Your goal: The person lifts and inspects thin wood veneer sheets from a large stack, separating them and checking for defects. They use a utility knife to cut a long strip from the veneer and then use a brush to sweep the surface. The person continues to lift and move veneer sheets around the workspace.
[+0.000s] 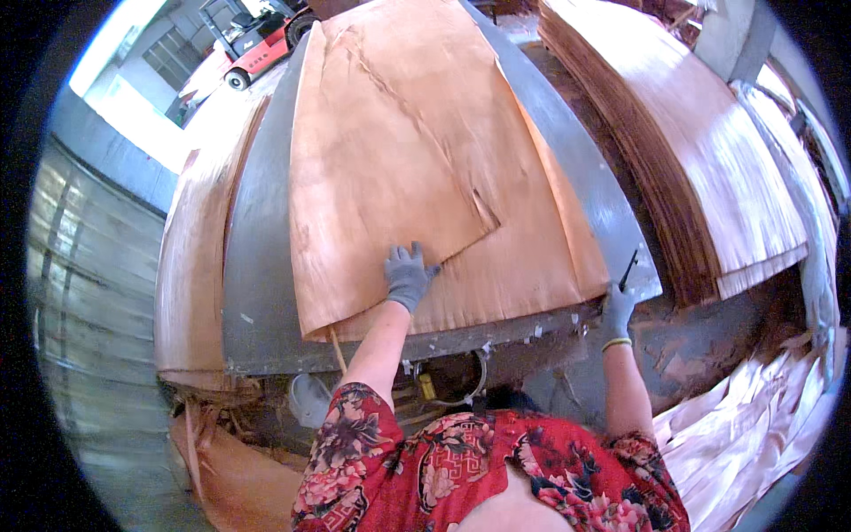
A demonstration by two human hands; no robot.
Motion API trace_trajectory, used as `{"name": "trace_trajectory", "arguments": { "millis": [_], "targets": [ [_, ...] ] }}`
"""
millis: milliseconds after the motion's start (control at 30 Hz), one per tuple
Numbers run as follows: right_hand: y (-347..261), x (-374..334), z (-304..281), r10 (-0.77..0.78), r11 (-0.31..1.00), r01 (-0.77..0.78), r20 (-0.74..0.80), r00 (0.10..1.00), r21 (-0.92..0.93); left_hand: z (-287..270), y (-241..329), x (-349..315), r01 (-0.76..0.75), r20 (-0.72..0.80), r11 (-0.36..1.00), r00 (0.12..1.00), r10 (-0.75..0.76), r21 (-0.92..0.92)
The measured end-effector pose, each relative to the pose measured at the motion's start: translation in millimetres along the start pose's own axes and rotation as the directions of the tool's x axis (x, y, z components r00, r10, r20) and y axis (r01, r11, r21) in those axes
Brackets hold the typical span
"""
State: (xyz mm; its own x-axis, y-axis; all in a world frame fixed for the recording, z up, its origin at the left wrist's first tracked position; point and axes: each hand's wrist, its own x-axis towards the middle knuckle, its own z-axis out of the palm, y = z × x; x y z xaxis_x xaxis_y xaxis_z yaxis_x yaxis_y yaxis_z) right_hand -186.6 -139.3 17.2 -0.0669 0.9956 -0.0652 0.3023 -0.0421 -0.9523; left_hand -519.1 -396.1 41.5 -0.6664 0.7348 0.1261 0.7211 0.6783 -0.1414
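Note:
A large tan veneer sheet lies along the grey tabletop, with a long crack running down it and a torn, slanting near edge. Under that edge shows another veneer layer. My left hand, in a grey glove, rests on the upper sheet beside the torn edge, its fingers spread. At the table's near right corner, my right hand, also gloved, is closed around a slim black tool. The tool points up and away; its lower part is hidden in the hand.
A tall stack of veneer stands to the right of the table, and another veneer stack to the left. Veneer scraps lie at lower right. A red forklift is parked at far left. Corrugated metal wall bounds the left.

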Motion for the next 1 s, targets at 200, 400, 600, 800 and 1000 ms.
{"name": "trace_trajectory", "arguments": {
  "millis": [200, 400, 600, 800, 1000],
  "targets": [
    [-5, -5, 5, -0.013, 0.998, 0.017, 0.062, 0.998, -0.059, 22, -2, 0, -0.119, -0.133, 0.951, 0.978, 0.163, 0.285],
    [11, 9, -5, 0.022, 0.987, -0.013, 0.058, 0.998, -0.16, -55, -56, 8, 0.144, -0.638, 0.988, 0.755, -0.151, -0.064],
    [1, -3, 12, 0.026, 1.0, -0.028, 0.11, 0.994, 0.014, -86, -231, -43, 0.483, -0.601, 0.675, 0.325, -0.73, -0.558],
    [12, 12, -2, -0.073, 0.997, 0.074, 0.04, 0.997, -0.03, -68, -319, -81, 0.44, -0.331, 0.274, -0.057, -0.942, -0.855],
    [-4, 5, 7, 0.055, 0.977, -0.064, 0.051, 0.997, 0.203, 14, -427, -142, 0.575, -0.155, -0.009, -0.235, -0.96, -0.818]
  ]
}}
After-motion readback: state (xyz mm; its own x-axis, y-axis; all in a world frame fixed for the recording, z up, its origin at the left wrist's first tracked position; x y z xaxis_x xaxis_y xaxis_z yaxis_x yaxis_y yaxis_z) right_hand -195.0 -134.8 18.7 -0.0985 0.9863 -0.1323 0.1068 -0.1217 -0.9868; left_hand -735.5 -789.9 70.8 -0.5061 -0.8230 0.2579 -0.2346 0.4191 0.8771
